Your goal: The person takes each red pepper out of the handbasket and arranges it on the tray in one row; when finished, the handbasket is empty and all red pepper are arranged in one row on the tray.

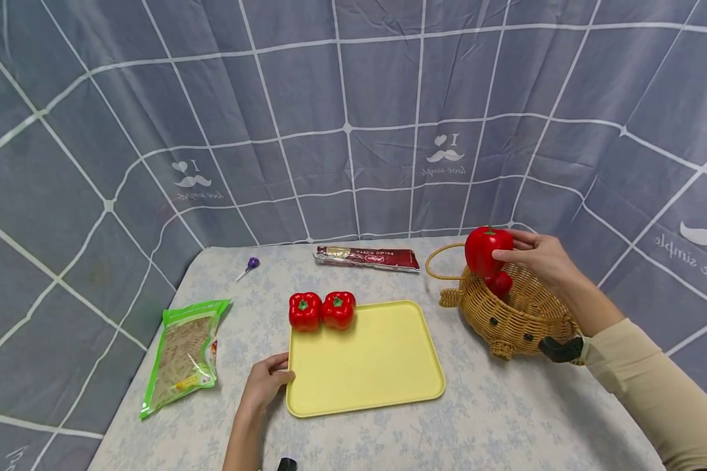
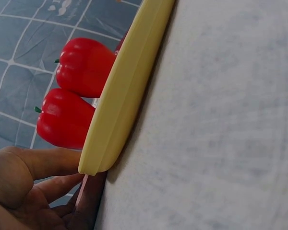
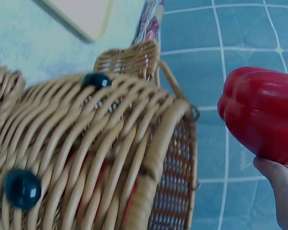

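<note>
My right hand [image 1: 543,260] holds a red bell pepper [image 1: 488,251] between thumb and fingers above the wicker basket [image 1: 482,314]. Another red item [image 1: 499,284] shows inside the basket, partly hidden. In the right wrist view the held bell pepper [image 3: 264,112] is clear of the basket's rim [image 3: 151,167]. At the near left side of a yellow tray [image 1: 365,366], my left hand [image 1: 266,381] pinches the edge. The left wrist view has its thumb against the rim. Two more red bell peppers [image 1: 304,311] [image 1: 338,310] sit side by side in the tray's far left corner.
A green-edged clear bag [image 1: 185,356] lies at the left of the table. Toward the back are a purple lollipop [image 1: 252,263] and a long dark red packet [image 1: 366,257]. A grey checked curtain [image 1: 383,150] hangs behind the table. The basket's looped handle [image 1: 429,265] sticks out leftward.
</note>
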Demonstrator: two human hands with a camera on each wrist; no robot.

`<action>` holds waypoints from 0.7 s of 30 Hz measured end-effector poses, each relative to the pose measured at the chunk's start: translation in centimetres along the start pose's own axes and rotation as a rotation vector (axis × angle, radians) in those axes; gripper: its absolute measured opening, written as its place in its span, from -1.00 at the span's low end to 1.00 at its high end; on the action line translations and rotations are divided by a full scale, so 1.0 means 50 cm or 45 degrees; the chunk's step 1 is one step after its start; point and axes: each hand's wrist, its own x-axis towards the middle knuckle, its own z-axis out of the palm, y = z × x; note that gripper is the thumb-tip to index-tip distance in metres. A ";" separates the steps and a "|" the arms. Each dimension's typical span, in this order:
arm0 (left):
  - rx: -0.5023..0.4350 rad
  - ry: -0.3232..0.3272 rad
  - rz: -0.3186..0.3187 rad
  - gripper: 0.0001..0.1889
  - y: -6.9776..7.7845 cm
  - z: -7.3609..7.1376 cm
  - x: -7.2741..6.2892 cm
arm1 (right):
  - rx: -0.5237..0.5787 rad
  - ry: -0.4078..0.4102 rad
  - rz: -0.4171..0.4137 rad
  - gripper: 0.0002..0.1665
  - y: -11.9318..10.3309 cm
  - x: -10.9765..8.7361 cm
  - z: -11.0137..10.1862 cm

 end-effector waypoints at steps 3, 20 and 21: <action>-0.003 0.007 -0.008 -0.51 -0.001 0.001 0.001 | -0.034 -0.026 0.000 0.04 -0.007 0.001 0.014; 0.005 -0.003 0.005 -0.51 -0.003 -0.001 0.001 | 0.127 -0.116 -0.089 -0.03 -0.024 0.028 0.130; 0.001 -0.002 0.001 -0.51 -0.004 -0.001 0.001 | 0.153 -0.119 -0.091 -0.04 -0.024 0.030 0.139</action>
